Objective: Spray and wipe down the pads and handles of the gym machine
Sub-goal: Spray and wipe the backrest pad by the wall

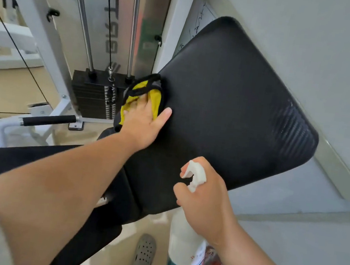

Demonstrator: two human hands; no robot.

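A large black back pad [228, 108] of the gym machine fills the middle of the head view, tilted up toward the wall. My left hand [146, 126] presses a yellow cloth with black trim [146, 93] flat against the pad's left edge. My right hand [203, 198] grips the neck of a white spray bottle [186, 245], a finger on the white trigger [195, 175], nozzle aimed at the pad's lower part. A black seat pad [31, 167] lies below my left forearm. A black-gripped handle [48, 120] sticks out at the left.
The black weight stack [94, 97] with chrome guide rods [134, 27] and a cable stands behind the pad. White frame bars [31, 2] rise at the left. A grey wall [314, 50] lies close on the right. My grey shoe [144, 255] rests on the tan floor.
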